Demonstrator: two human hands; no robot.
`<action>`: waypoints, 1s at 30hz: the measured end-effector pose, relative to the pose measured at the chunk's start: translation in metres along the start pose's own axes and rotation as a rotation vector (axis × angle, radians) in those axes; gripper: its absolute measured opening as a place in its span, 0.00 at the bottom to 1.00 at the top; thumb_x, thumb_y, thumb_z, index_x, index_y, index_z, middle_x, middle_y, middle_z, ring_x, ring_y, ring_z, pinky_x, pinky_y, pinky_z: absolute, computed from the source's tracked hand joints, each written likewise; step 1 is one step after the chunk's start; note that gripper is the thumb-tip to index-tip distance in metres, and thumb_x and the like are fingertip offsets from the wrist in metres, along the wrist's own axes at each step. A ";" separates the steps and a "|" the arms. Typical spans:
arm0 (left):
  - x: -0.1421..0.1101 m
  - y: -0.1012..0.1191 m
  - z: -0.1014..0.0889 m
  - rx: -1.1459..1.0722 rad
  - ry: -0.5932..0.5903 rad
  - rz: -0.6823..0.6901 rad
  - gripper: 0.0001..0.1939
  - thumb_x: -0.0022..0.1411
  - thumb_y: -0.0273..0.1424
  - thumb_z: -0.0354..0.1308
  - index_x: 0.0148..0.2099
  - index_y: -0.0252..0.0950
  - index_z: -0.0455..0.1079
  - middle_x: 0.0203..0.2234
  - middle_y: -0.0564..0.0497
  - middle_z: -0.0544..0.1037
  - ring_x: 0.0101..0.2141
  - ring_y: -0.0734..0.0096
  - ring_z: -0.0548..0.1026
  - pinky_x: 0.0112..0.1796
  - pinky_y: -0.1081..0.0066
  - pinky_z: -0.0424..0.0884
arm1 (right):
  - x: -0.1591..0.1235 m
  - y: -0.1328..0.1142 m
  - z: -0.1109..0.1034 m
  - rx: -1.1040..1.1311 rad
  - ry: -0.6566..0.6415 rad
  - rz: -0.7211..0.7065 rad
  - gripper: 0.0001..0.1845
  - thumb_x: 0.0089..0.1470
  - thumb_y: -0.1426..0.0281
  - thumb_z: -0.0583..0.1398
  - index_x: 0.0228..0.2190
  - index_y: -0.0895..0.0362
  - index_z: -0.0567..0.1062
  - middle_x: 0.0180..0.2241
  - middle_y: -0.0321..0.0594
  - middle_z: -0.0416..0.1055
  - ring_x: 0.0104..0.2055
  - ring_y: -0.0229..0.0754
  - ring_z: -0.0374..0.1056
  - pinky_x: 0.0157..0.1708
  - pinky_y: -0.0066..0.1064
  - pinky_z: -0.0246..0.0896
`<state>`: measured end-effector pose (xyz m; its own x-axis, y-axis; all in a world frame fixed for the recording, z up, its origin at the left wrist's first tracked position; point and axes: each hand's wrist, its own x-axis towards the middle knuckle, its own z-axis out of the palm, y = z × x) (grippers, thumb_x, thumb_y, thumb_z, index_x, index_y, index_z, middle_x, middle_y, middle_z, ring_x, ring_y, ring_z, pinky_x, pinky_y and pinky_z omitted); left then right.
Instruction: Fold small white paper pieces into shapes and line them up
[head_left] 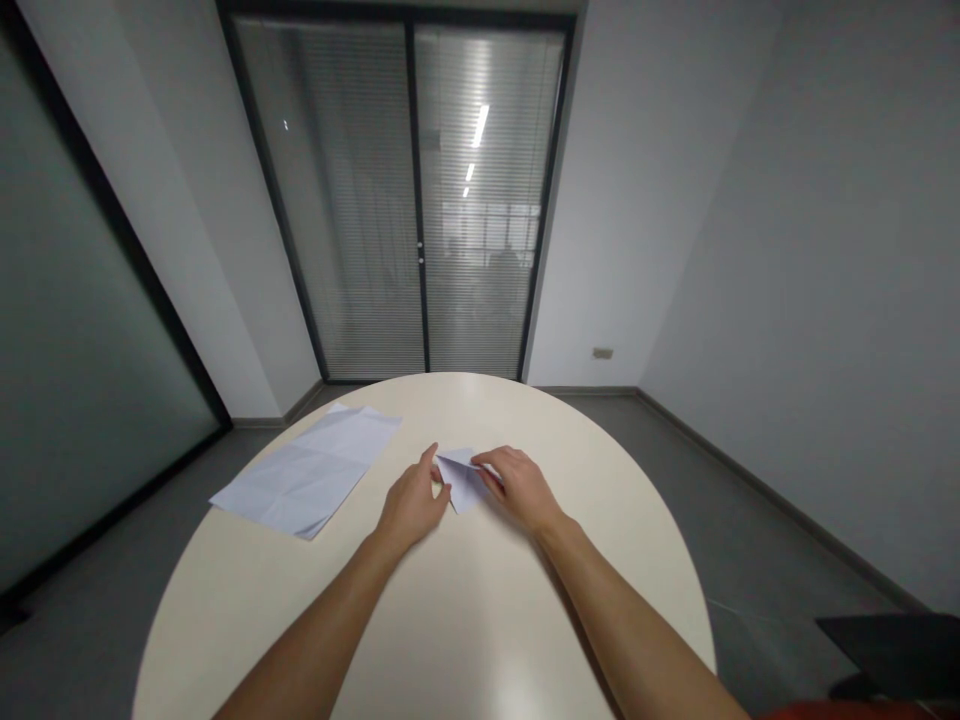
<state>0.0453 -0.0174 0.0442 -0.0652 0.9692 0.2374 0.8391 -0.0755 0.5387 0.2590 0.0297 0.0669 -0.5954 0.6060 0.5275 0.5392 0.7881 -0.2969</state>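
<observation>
A small folded piece of white paper [463, 482] lies at the middle of the round table, between both hands. Its upper layer lifts a little along a crease near the far side. My left hand [416, 500] grips the paper's left edge, thumb on the near side and forefinger by the far left corner. My right hand [521, 485] pinches the right part of the folded paper between thumb and fingers, and covers that end of it.
Larger creased white sheets [315, 470] lie at the table's left, partly stacked. The round cream table [450, 620] has a curved edge. Beyond it stand a glass door with blinds [480, 300] and grey walls. A dark object [892, 650] shows at lower right.
</observation>
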 end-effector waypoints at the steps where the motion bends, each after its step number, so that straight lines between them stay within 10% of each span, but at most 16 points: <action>1: 0.000 0.000 -0.001 0.017 0.049 0.007 0.35 0.63 0.31 0.57 0.70 0.33 0.53 0.48 0.45 0.79 0.50 0.62 0.76 0.50 0.66 0.69 | 0.000 -0.002 0.000 0.012 -0.028 -0.015 0.13 0.68 0.67 0.54 0.48 0.54 0.76 0.46 0.43 0.78 0.49 0.44 0.71 0.51 0.36 0.61; 7: 0.004 -0.002 -0.006 0.025 0.147 0.066 0.24 0.67 0.28 0.51 0.64 0.32 0.63 0.62 0.42 0.70 0.62 0.63 0.67 0.63 0.63 0.61 | 0.001 -0.009 -0.001 0.064 -0.184 -0.058 0.11 0.64 0.72 0.57 0.45 0.53 0.77 0.46 0.41 0.78 0.50 0.43 0.71 0.52 0.34 0.61; 19: -0.001 -0.007 0.000 0.026 -0.043 0.282 0.16 0.66 0.32 0.57 0.54 0.35 0.75 0.54 0.43 0.78 0.56 0.59 0.73 0.59 0.61 0.66 | -0.004 -0.006 0.006 0.207 -0.233 0.040 0.10 0.59 0.68 0.61 0.41 0.53 0.80 0.39 0.40 0.79 0.42 0.42 0.73 0.45 0.32 0.64; 30: -0.001 -0.012 0.001 -0.079 -0.022 0.388 0.13 0.60 0.29 0.64 0.48 0.38 0.76 0.48 0.46 0.79 0.51 0.58 0.73 0.56 0.58 0.68 | -0.012 0.012 0.018 0.095 -0.234 0.101 0.40 0.53 0.53 0.65 0.62 0.58 0.66 0.61 0.54 0.67 0.63 0.59 0.62 0.63 0.54 0.51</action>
<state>0.0355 -0.0173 0.0367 0.2611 0.8700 0.4183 0.7550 -0.4540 0.4732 0.2615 0.0335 0.0427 -0.6689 0.6816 0.2965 0.5509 0.7224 -0.4178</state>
